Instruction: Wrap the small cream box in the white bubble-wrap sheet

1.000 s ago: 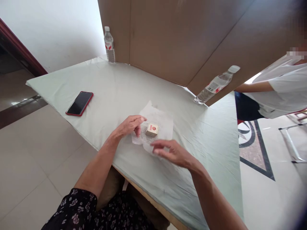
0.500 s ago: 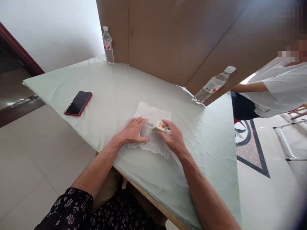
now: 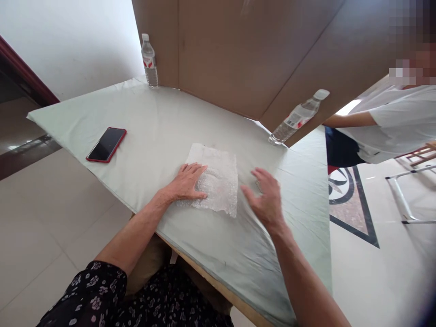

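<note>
A sheet of bubble wrap (image 3: pixel 220 181) lies flat on the pale green tablecloth. My left hand (image 3: pixel 187 181) rests on its left part, palm down with the fingers stretched out. To the right of the sheet, my right hand (image 3: pixel 267 200) is over the cloth, thumb and fingers spread apart. Between them shows a sliver of a small object (image 3: pixel 258 185), mostly hidden by the hand and too little seen to name.
A phone in a red case (image 3: pixel 106 144) lies at the left. Water bottles stand by a tall cardboard panel (image 3: pixel 221 54): one bottle (image 3: pixel 149 61) back left, another bottle (image 3: pixel 299 117) at right. A person in a white shirt (image 3: pixel 405 118) is beyond the table's right side.
My right hand has moved right, off the bubble wrap, and its fingers have spread. The small whitish box with red marks it held is no longer plainly visible. My left hand stays on the sheet.
</note>
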### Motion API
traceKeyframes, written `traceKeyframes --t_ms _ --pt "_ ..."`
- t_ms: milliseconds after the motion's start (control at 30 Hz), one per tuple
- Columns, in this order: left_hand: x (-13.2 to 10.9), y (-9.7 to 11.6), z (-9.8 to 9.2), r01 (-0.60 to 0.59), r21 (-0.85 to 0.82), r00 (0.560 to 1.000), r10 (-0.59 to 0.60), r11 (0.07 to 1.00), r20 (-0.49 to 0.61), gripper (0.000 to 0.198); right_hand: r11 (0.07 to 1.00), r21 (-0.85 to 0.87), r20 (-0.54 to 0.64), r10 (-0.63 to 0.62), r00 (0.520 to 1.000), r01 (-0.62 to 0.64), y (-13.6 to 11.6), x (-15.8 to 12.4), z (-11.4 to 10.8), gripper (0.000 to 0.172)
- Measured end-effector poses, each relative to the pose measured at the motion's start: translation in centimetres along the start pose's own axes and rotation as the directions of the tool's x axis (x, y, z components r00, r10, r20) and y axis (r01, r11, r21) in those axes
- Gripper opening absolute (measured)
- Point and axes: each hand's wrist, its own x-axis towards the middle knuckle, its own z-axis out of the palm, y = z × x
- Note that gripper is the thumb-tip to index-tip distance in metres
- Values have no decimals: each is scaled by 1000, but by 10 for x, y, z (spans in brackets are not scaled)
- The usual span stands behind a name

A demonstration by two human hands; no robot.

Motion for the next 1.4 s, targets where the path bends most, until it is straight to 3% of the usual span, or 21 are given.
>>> traceKeyframes --t_ms 67,133,300,533,800,867,967,1033,1067,1133,1233,1300,1400 --pt "0 -3 0 -12 10 1000 12 1000 -2 100 992 37 176 -122 977 117 -24 9 15 53" --pt "-1 -6 0 -12 27 1000 11 1000 8 101 989 26 322 -146 935 146 -36 14 32 62" --pt "-3 -12 -3 20 58 1000 -21 998 23 106 990 -31 456 -110 883 139 -26 8 57 76" --pt "-4 -14 -10 54 41 998 -56 998 34 99 988 18 458 -144 877 153 -15 3 55 83" --pt "-7 -16 -16 37 39 992 -42 999 119 108 989 98 467 -147 872 114 -15 4 53 84" --pt "-7 -17 -16 42 38 992 -47 998 119 109 985 139 376 -146 915 100 -12 9 47 69" --pt "-7 -17 -17 40 28 991 -44 999 129 111 995 94 91 -20 996 11 5 21 26 45" --pt "-7 -16 -17 38 10 991 -39 999 132 111 990 -3 -80 143 987 -144 24 29 7 47" --pt "-7 -15 -18 43 -3 991 -42 999 127 109 971 -64 -103 223 969 -230 35 31 -1 55" --pt "-7 -13 -19 63 -35 993 -59 997 101 102 899 -187 -4 402 915 -396 58 31 -13 69" --pt "-6 -10 -19 91 -71 996 -89 993 29 89 823 -319 198 542 817 -469 81 25 -20 56" --pt "-5 -9 -19 100 -68 995 -100 993 3 86 842 -318 219 513 830 -436 80 23 -21 51" --pt "-4 -11 -17 92 -48 996 -91 995 21 90 933 -152 194 351 916 -325 51 29 -20 57"
